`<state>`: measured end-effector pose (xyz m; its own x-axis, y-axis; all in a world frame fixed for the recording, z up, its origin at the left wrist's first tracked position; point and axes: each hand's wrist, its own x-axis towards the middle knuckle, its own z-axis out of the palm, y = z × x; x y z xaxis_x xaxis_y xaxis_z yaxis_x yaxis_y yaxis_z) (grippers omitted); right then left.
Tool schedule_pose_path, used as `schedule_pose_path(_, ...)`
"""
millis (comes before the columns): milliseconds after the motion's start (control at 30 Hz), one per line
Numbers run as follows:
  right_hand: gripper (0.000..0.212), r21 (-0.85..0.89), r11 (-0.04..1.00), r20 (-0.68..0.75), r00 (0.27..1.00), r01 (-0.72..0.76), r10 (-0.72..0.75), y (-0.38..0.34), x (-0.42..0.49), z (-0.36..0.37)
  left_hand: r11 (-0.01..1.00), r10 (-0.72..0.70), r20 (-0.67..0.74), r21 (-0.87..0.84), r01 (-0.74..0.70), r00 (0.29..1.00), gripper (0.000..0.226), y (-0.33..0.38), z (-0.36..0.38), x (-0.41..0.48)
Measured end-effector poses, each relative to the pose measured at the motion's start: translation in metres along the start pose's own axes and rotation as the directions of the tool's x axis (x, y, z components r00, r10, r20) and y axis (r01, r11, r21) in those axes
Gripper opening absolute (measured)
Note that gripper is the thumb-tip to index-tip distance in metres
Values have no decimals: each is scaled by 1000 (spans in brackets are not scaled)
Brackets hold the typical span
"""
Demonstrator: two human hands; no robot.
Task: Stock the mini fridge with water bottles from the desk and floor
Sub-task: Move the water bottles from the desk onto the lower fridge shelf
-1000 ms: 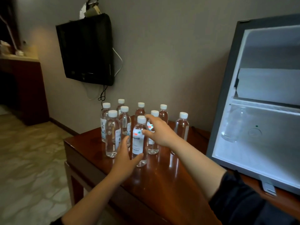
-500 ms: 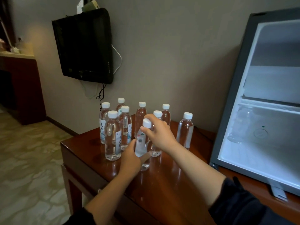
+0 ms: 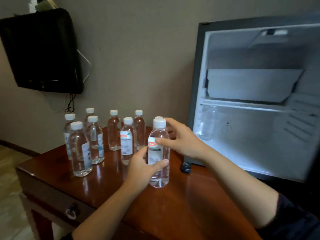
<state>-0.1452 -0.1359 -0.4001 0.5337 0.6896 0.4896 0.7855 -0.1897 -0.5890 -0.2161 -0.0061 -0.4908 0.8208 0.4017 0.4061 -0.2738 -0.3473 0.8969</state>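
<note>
My left hand (image 3: 142, 168) grips a clear water bottle (image 3: 159, 174) with a white cap low on its body, thumb across the front. My right hand (image 3: 183, 139) holds the same bottle higher up, thumb on the label and fingers behind its shoulder. The bottle is upright just above the brown desk (image 3: 103, 186). Several more bottles (image 3: 97, 141) stand grouped at the desk's back left, and another cap shows right behind the held bottle. The mini fridge (image 3: 195, 94) stands open on the right, with one bottle (image 3: 207, 125) inside on its lower left.
A black TV (image 3: 43, 52) hangs on the wall at left with cables below it. A small dark piece (image 3: 186, 167) lies at the fridge's front corner. The desk's left edge drops to a tiled floor (image 3: 8, 196).
The bottle has been picked out of the group and carried right, toward the fridge. Both hands moved with it, and the view shifted right.
</note>
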Motion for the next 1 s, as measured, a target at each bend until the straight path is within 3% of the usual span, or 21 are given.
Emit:
schedule_pose_path(100,49,9,998,32,998,-55,55,18,-22,-29,999,35,72,-27,-33,997,36,17,31,5)
schedule_pose_path(233,49,60,990,-32,991,-125,127,41,-44,-63,998,57,175,-30,-52,983,38,31,73,15)
schedule_pose_path(400,39,3,985,-114,978,-175,174,69,-57,-94,998,58,211,-6,-58,976,51,38,123,29)
schedule_pose_path(700,47,-95,955,-316,918,-280,238,116,-43,-124,999,47,153,-3,-47,987,43,39,193,65)
schedule_pose_path(867,46,-87,940,-339,897,-331,284,142,-31,-122,995,21,56,95,-26,998,47,25,214,79)
schedule_pose_path(1000,46,-51,934,-347,883,-353,315,155,-20,-122,997,8,30,71,-10,1000,50,21,222,84)
